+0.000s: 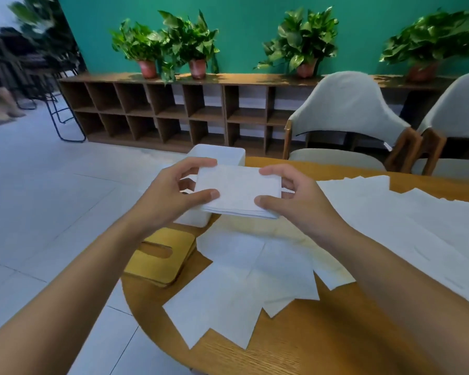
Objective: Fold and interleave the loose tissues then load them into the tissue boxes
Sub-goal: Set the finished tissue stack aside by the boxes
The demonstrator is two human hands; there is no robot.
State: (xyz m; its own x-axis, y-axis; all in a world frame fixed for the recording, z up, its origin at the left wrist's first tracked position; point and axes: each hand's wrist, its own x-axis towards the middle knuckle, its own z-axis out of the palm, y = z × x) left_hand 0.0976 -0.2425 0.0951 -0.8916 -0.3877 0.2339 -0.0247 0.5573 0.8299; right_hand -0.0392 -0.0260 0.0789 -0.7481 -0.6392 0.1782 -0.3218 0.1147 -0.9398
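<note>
Head view: a folded tissue stack (237,189) is held over the white tissue box (217,154).
The stack's left end is pinched by the left hand (171,193) and its right end by the right hand (295,198). Loose tissues (255,272) are spread across the bench (309,334), and a wooden lid (160,255) lies at their left.

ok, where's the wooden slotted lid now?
Head view: the yellow wooden slotted lid lies at the left edge of the round wooden table, in front of the white rectangular box, left of the loose white tissues.
</note>
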